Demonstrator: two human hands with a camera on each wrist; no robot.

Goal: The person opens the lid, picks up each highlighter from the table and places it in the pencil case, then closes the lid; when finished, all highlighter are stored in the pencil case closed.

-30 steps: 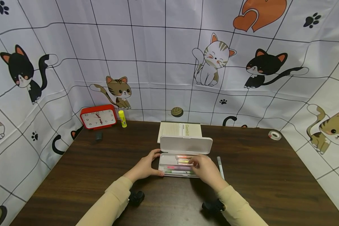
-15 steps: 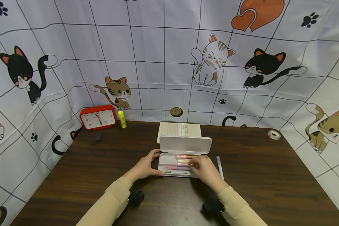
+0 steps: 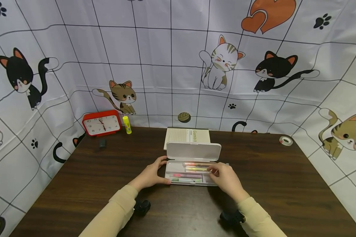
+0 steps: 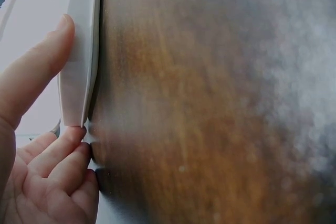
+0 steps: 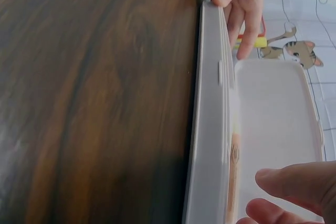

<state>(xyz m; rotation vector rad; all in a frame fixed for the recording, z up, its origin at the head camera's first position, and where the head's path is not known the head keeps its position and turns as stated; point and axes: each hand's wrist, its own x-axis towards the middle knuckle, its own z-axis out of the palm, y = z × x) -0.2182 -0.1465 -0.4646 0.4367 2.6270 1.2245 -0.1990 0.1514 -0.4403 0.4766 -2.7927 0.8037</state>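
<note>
A white pencil case [image 3: 172, 163] stands on the table with its lid [image 3: 192, 151] raised at the back. Inside lie an orange pen [image 3: 192, 164], a yellow pen [image 3: 192, 170], a pink-purple pen [image 3: 187, 175] and a green-marked pen [image 3: 178, 180]. My left hand [image 3: 149, 176] holds the case's left end, its thumb [image 4: 63, 38] on the front wall and its fingers round the end. Over the right part of the case is my right hand [image 3: 227, 179], thumb and forefinger slightly apart near the yellow pen's end. Nothing shows between them in the right wrist view.
Behind the case lies a notebook [image 3: 179, 135]. A red clock [image 3: 102, 122], a yellow glue stick [image 3: 127, 124] and a small dark block [image 3: 102, 143] are at the back left. A tape roll [image 3: 285, 141] lies far right. A white marker's tip [image 3: 227, 164] shows behind my right hand.
My right hand has shifted right along the case, uncovering more of the pens and covering most of the white marker. My left hand keeps its place on the case.
</note>
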